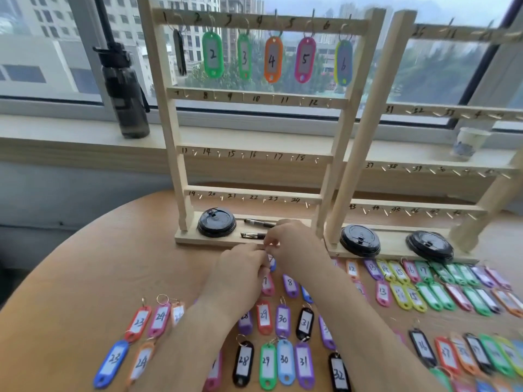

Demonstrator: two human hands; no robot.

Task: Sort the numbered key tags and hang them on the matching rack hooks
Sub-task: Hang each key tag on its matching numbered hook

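A wooden rack (256,99) stands on the round table with numbered hooks. Its top bar carries a black tag (179,52) and tags 2 (212,54), 3 (244,56), 4 (273,60), 5 (305,59) and 6 (343,63). The lower hooks hang bare. My left hand (240,268) and right hand (291,244) meet in front of the rack base. Together they pinch a blue tag (271,261), mostly hidden by the fingers. Several coloured numbered tags (283,318) lie in rows on the table.
A second rack (441,165) stands to the right with bare hooks numbered in the thirties and forties. Black cup lids (216,222) and two pens (259,222) sit on the rack bases. A dark bottle (124,89) and a cup (469,141) stand on the windowsill.
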